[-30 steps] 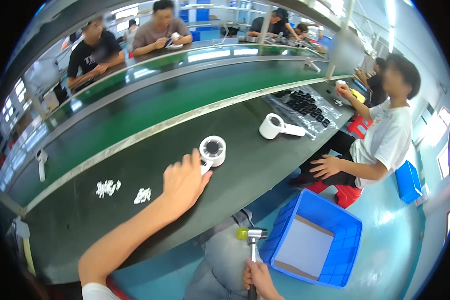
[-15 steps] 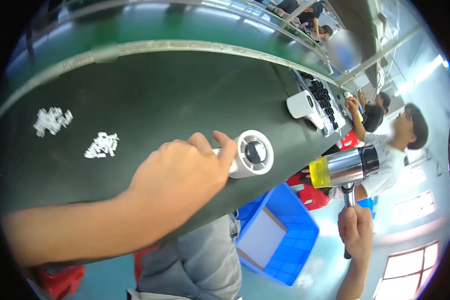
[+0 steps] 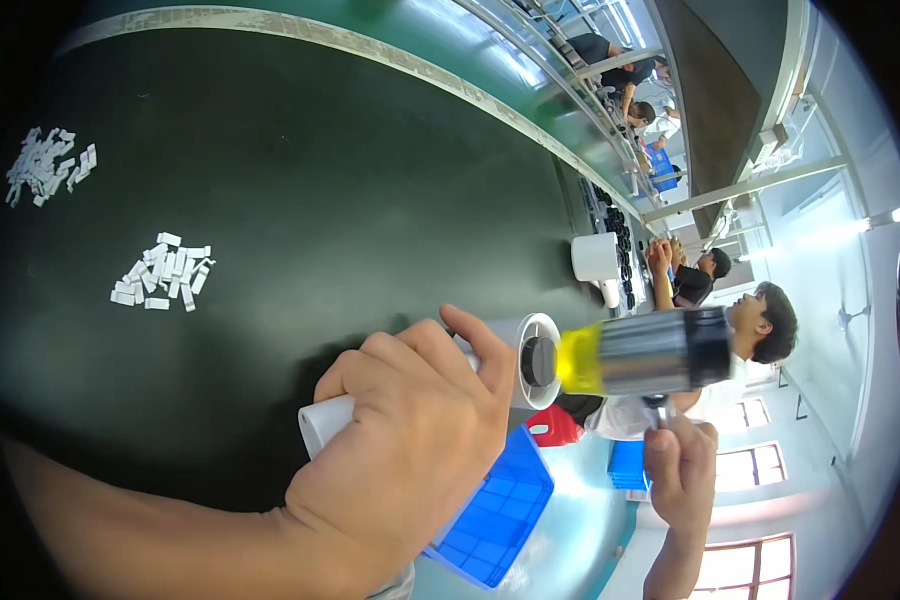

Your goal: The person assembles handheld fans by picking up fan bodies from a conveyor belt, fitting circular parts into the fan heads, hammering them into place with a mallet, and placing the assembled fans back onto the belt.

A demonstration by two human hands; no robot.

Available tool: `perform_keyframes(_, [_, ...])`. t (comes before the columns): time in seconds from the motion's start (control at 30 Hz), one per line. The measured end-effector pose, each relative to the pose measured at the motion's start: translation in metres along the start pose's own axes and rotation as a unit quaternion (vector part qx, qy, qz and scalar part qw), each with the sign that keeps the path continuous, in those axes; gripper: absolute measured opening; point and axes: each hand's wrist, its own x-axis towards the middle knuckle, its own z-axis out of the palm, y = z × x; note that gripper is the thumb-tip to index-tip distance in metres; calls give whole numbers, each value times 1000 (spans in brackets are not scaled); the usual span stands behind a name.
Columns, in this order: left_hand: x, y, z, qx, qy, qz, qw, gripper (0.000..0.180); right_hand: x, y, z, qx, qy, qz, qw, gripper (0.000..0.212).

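My left hand (image 3: 410,430) wraps round a white plastic housing (image 3: 513,330) with a round barrel and a handle, like a hair dryer body. Its handle end sticks out beside my thumb side, and the barrel's mouth points right. Inside the mouth's ring sits a dark grey disc (image 3: 539,361). My right hand (image 3: 682,470) grips the handle of a mallet (image 3: 645,352) with a chrome head, a yellow face and a black rear end. The mallet's yellow face is at the barrel's mouth, over the disc's edge; I cannot tell whether they touch. The mallet head is blurred.
Two piles of small white pieces, a nearer pile (image 3: 165,272) and a farther pile (image 3: 48,165), lie on the dark table (image 3: 370,180). Another white housing (image 3: 595,257) stands by several black parts (image 3: 625,250). A blue crate (image 3: 500,510) is below the edge. A co-worker (image 3: 770,320) sits at right.
The mallet has swung left to the barrel's mouth. My left hand and the housing appear lower and larger, with the handle now showing. The whole view has shifted and tilted.
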Motion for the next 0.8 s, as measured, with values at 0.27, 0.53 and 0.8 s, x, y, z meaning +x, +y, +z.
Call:
perform_keyframes(0.27, [8, -2, -4, 32, -13, 6, 999, 29, 11, -9, -2, 13, 1, 34, 999, 40])
perform_keyframes(0.53, [13, -6, -18, 134, -5, 72, 988, 29, 2, -7, 4, 23, -14, 44, 999, 41])
perform_keyframes(0.8, [15, -3, -18, 56, -69, 52, 995, 30, 1, -4, 16, 35, 13, 46, 998, 40])
